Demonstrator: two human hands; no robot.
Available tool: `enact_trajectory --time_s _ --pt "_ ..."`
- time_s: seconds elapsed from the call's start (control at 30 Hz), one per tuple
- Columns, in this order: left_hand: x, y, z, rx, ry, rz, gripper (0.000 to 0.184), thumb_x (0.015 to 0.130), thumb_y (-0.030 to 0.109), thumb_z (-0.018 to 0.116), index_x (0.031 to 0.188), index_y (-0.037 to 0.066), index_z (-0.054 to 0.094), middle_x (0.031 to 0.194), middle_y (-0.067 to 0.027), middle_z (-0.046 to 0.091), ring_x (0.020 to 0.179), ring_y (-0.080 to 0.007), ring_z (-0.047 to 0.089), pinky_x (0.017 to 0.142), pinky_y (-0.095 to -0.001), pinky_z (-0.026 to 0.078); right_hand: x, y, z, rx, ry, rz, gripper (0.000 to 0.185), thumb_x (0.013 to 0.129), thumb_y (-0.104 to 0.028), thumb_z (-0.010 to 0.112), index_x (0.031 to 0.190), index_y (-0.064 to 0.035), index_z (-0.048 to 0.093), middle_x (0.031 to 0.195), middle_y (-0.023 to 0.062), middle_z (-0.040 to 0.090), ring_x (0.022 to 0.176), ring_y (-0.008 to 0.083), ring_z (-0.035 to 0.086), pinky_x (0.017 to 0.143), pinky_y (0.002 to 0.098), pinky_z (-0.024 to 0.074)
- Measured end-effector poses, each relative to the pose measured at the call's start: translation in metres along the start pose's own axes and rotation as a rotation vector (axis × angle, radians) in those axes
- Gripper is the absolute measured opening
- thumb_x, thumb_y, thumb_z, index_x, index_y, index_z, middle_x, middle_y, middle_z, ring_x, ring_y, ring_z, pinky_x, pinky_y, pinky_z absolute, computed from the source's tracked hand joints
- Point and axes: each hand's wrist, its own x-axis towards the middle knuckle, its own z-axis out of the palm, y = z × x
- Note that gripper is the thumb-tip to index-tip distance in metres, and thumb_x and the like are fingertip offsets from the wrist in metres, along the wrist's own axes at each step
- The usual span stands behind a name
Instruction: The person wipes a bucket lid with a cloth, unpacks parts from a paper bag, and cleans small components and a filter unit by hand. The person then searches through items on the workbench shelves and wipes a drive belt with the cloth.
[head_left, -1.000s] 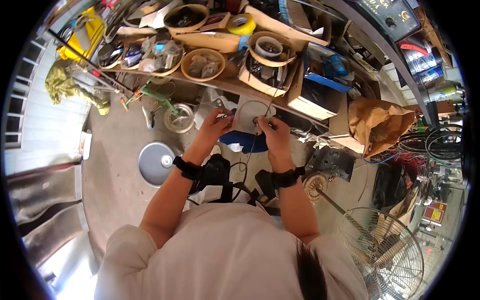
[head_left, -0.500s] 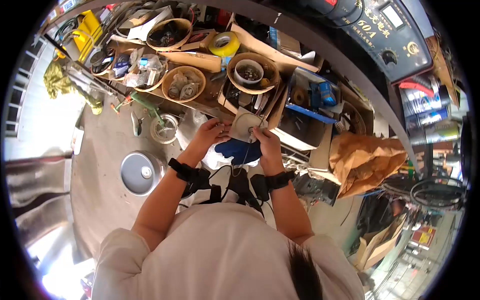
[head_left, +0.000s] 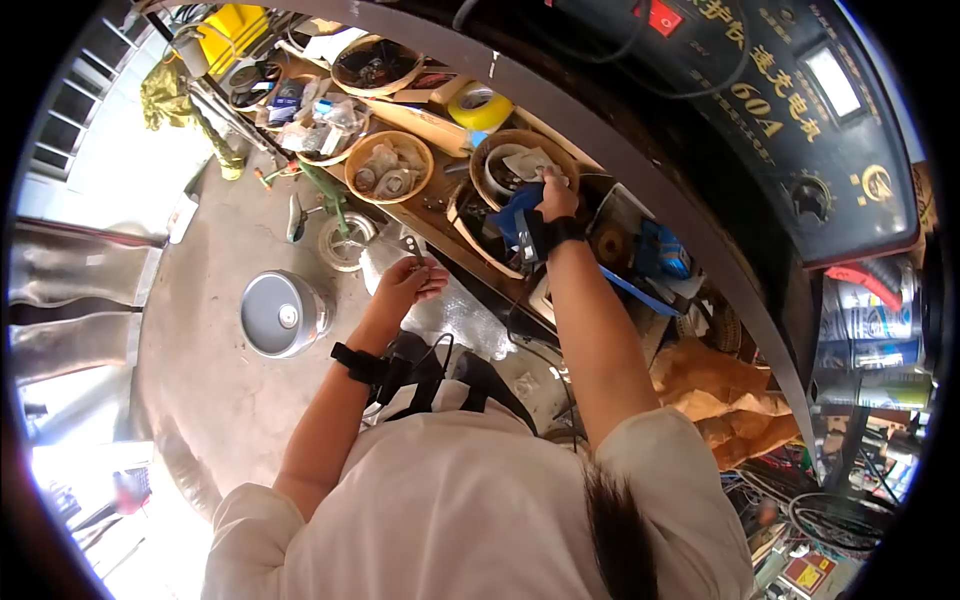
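Note:
My left hand is held above the floor, its thumb and fingers pinched around a small flat metal strip with holes. My right hand reaches into a round wicker basket on the bench. Its fingers are closed on a pale, flat, card-like piece, which lies over a white bowl and partly hides it. Dark blue cloth bunches beside my right wrist. Both wrists carry black straps.
A basket of bagged parts, yellow tape roll and blue box are on the bench. A dark shelf edge and a charger overhang the right. A grey round container stands on the floor.
My hands have separated. The right moved forward and right to the basket with the pale piece; the left stays lower, with the metal strip now showing. My view has shifted rightward.

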Motion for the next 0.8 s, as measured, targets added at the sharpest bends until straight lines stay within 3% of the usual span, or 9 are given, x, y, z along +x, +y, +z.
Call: enact_trajectory --time_s 0.13,0.23,0.27,0.33,0.43,0.53,0.63,0.67,0.8 --pt "0.011 0.009 -0.012 0.050 0.045 0.062 0.022 0.096 0.014 0.050 0.112 -0.001 0.050 0.103 -0.0135 0.066 0.093 -0.0189 0.065 0.079 -0.0273 0.052 0.003 -0.002 0.005 -0.059 -0.028 0.045 0.075 0.076 -0.049 0.071 0.124 0.0055 0.052 0.124 0.0168 0.055 0.103 0.0247 0.058 0.081 0.0364 0.0473" --pt "0.022 0.020 -0.014 0.081 0.020 0.087 0.020 0.095 0.013 0.051 0.109 -0.002 0.048 0.103 -0.0161 0.065 0.094 -0.0212 0.065 0.082 -0.0292 0.052 -0.001 -0.010 -0.015 -0.246 -0.152 -0.205 0.058 0.078 -0.027 0.073 0.123 0.0023 0.053 0.123 0.0150 0.057 0.105 0.0259 0.057 0.088 0.0362 0.0454" --pt "0.027 0.025 -0.014 0.093 0.000 0.093 0.019 0.095 0.013 0.050 0.108 -0.002 0.048 0.103 -0.0172 0.065 0.094 -0.0223 0.064 0.084 -0.0305 0.052 -0.009 -0.013 -0.034 -0.513 -0.212 -0.536 0.053 0.077 -0.020 0.073 0.121 0.0021 0.054 0.121 0.0147 0.058 0.105 0.0258 0.058 0.090 0.0363 0.0452" --pt "0.040 0.022 -0.016 0.097 -0.015 0.112 0.022 0.093 0.013 0.056 0.108 -0.003 0.052 0.096 -0.0135 0.067 0.087 -0.0176 0.065 0.076 -0.0270 0.052 -0.056 -0.060 -0.056 -0.731 -0.292 -0.835 0.041 0.073 0.004 0.066 0.113 0.0006 0.057 0.116 0.0143 0.060 0.105 0.0264 0.058 0.093 0.0364 0.0443" --pt "0.053 0.025 -0.013 0.254 0.004 0.154 0.022 0.091 0.013 0.061 0.105 -0.004 0.057 0.089 -0.0085 0.067 0.079 -0.0122 0.063 0.069 -0.0243 0.051 -0.102 -0.062 -0.083 -0.531 -0.215 -0.639 0.039 0.074 0.006 0.064 0.112 -0.0004 0.056 0.115 0.0154 0.060 0.105 0.0281 0.059 0.095 0.0382 0.0429" --pt "0.061 0.036 0.001 0.272 -0.023 0.146 0.023 0.087 0.011 0.065 0.103 -0.005 0.060 0.085 -0.0049 0.065 0.075 -0.0091 0.060 0.066 -0.0232 0.048 -0.150 -0.088 -0.105 -0.380 -0.053 -0.197 0.034 0.080 -0.004 0.066 0.112 -0.0005 0.056 0.114 0.0163 0.061 0.105 0.0289 0.059 0.096 0.0385 0.0439" --pt "0.066 0.045 0.020 0.208 -0.096 0.167 0.024 0.084 0.009 0.069 0.103 -0.004 0.060 0.084 -0.0036 0.064 0.074 -0.0083 0.059 0.065 -0.0221 0.047 -0.173 -0.112 -0.100 1.226 0.113 0.733 0.039 0.086 -0.022 0.061 0.114 0.0032 0.056 0.116 0.0157 0.061 0.102 0.0354 0.060 0.094 0.0460 0.0462" --pt "0.068 0.046 0.025 0.192 -0.125 0.180 0.025 0.083 0.008 0.070 0.103 -0.004 0.060 0.084 -0.0035 0.064 0.074 -0.0083 0.059 0.066 -0.0218 0.047 -0.179 -0.117 -0.099 1.188 -0.064 0.820 0.044 0.089 -0.033 0.056 0.117 0.0007 0.056 0.118 0.0142 0.061 0.102 0.0321 0.061 0.095 0.0436 0.0464" --pt "0.068 0.048 0.045 0.282 -0.185 0.257 0.027 0.078 0.004 0.074 0.099 0.000 0.058 0.084 -0.0059 0.066 0.074 -0.0097 0.061 0.066 -0.0231 0.049 -0.196 -0.125 -0.092 1.064 -0.340 0.630 0.050 0.093 -0.041 0.048 0.123 -0.0010 0.053 0.120 0.0146 0.060 0.111 0.0299 0.057 0.098 0.0421 0.0437"
